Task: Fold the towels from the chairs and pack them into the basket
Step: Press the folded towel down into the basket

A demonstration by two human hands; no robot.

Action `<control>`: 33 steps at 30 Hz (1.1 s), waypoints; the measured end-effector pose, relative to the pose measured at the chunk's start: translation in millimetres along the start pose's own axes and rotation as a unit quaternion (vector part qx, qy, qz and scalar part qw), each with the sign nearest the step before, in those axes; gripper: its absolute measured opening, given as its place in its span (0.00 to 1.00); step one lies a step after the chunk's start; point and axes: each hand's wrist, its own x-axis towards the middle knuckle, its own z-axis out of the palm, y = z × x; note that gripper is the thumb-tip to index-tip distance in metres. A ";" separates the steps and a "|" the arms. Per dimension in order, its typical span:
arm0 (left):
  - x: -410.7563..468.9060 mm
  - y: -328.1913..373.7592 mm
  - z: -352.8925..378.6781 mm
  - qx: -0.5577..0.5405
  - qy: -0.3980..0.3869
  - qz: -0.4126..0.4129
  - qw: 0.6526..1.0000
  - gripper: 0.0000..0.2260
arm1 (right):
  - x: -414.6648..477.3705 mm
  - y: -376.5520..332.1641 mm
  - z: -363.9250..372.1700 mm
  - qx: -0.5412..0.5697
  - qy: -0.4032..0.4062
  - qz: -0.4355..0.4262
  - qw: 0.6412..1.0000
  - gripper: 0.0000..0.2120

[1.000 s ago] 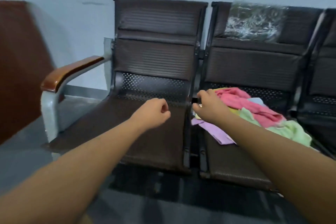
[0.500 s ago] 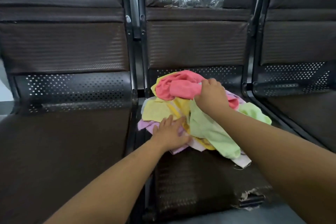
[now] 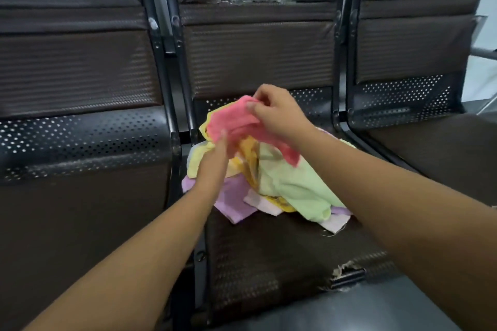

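We are holding up the pink towel near the middle of the frame. Our right hand is pinching its top edge, with thumb and fingers curled on the cloth. We think we are holding it high so it is hanging free of the pile and opening out for folding.

Our left hand is reaching up to the towel's lower edge, just below and to the left. Its fingers are touching the cloth, but they are blurry. We cannot tell if it is gripping.

The other towels are lying in a heap on the middle chair, low in the center of the frame.

Counting now, we are seeing one pink towel, one green towel, one purple towel, one pale yellow towel and one orange towel. Pale bits are peeking out underneath, so there may be more. We are seeing three chairs side by side. We are not seeing any basket.
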 end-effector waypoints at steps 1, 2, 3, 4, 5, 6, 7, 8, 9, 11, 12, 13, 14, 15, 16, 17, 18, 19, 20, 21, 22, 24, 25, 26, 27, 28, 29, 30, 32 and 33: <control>-2.5 14.7 -3.8 -0.145 -0.034 -0.039 0.988 0.30 | -12.5 -11.7 -0.1 0.054 -0.055 0.003 0.997 0.11; -3.7 28.6 -9.1 -0.256 -0.067 -0.074 0.961 0.30 | -25.2 -20.1 0.2 0.103 -0.110 0.017 0.988 0.13; -10.4 41.7 -14.1 -0.324 -0.082 -0.087 0.938 0.28 | -38.5 -25.9 -0.7 0.139 -0.160 0.038 0.977 0.13; -15.1 50.7 -19.7 -0.334 -0.069 -0.079 0.937 0.23 | -51.0 -29.7 -1.9 0.165 -0.203 0.066 0.963 0.12; -21.1 59.4 -25.2 -0.330 -0.035 -0.068 0.941 0.18 | -60.8 -32.2 -3.4 0.189 -0.232 0.101 0.949 0.11; -27.6 65.6 -31.8 -0.301 0.002 -0.050 0.952 0.14 | -68.3 -33.4 -6.1 0.225 -0.247 0.142 0.932 0.09; -34.5 70.3 -37.5 -0.286 0.017 -0.031 0.958 0.12 | -72.7 -34.6 -9.2 0.270 -0.249 0.193 0.910 0.04; -45.4 76.5 -46.2 -0.268 0.014 -0.012 0.963 0.12 | -75.8 -39.7 -11.5 0.324 -0.240 0.246 0.881 0.05; -58.4 83.3 -52.3 -0.253 0.000 0.001 0.967 0.11 | -77.5 -44.2 -13.1 0.382 -0.214 0.296 0.849 0.12; -87.9 94.7 -70.1 -0.227 -0.067 0.022 0.971 0.13 | -73.7 -55.8 -10.4 0.474 -0.146 0.356 0.792 0.25; -100.4 96.6 -78.3 -0.209 -0.105 0.025 0.972 0.15 | -70.2 -63.4 -6.1 0.504 -0.114 0.364 0.775 0.28; -117.5 98.8 -86.9 -0.187 -0.139 0.023 0.972 0.16 | -68.1 -74.3 -1.1 0.508 -0.080 0.362 0.778 0.27; -127.2 95.6 -96.3 -0.157 -0.159 0.018 0.975 0.17 | -66.9 -85.3 3.7 0.493 -0.053 0.353 0.793 0.24; -140.2 92.9 -105.6 -0.137 -0.176 0.009 0.975 0.16 | -68.2 -98.4 8.2 0.468 -0.034 0.340 0.815 0.20; -146.9 86.9 -115.0 -0.128 -0.186 0.002 0.974 0.15 | -70.0 -108.7 12.8 0.441 -0.017 0.323 0.837 0.15; -154.9 82.7 -122.7 -0.132 -0.192 -0.011 0.972 0.14 | -72.7 -118.5 16.9 0.421 -0.010 0.305 0.854 0.10; -159.6 77.0 -132.9 -0.158 -0.194 -0.024 0.968 0.15 | -76.5 -130.6 22.6 0.410 -0.017 0.283 0.867 0.06; -165.5 74.4 -140.3 -0.202 -0.191 -0.039 0.960 0.18 | -81.9 -142.3 27.3 0.404 -0.041 0.256 0.877 0.04; -166.1 69.8 -150.1 -0.244 -0.177 -0.052 0.952 0.22 | -88.6 -154.3 33.9 0.399 -0.082 0.235 0.883 0.04; -169.2 68.2 -157.0 -0.277 -0.160 -0.063 0.945 0.26 | -96.1 -163.8 39.8 0.388 -0.132 0.221 0.885 0.06; -169.3 66.3 -163.0 -0.292 -0.138 -0.066 0.944 0.27 | -103.0 -171.2 45.8 0.367 -0.184 0.212 0.887 0.08; -171.6 64.2 -170.6 -0.294 -0.075 -0.061 0.951 0.23 | -117.0 -179.7 57.6 0.320 -0.262 0.211 0.886 0.14; -172.2 63.0 -175.1 -0.295 -0.032 -0.061 0.953 0.19 | -122.6 -180.0 64.2 0.310 -0.273 0.219 0.884 0.16; -169.9 60.8 -181.0 -0.292 0.018 -0.047 0.955 0.15 | -126.5 -177.3 69.4 0.312 -0.267 0.232 0.882 0.17; -169.5 60.9 -186.8 -0.286 0.061 -0.024 0.956 0.11 | -128.9 -172.0 72.5 0.323 -0.257 0.250 0.876 0.15; -169.6 60.5 -193.7 -0.274 0.086 0.001 0.958 0.08 | -131.0 -167.3 75.0 0.341 -0.250 0.276 0.863 0.13; -172.6 61.2 -198.7 -0.262 0.085 0.018 0.961 0.06 | -133.1 -163.0 75.3 0.364 -0.250 0.301 0.845 0.11; -176.3 61.8 -203.4 -0.251 0.065 0.027 0.965 0.06 | -133.6 -156.8 77.4 0.380 -0.250 0.326 0.829 0.08; -183.4 60.5 -211.7 -0.232 -0.004 0.030 0.972 0.06 | -134.4 -150.3 81.6 0.394 -0.253 0.376 0.800 0.13; -185.8 58.6 -215.5 -0.224 -0.043 0.025 0.973 0.07 | -134.5 -147.9 86.3 0.401 -0.266 0.399 0.781 0.19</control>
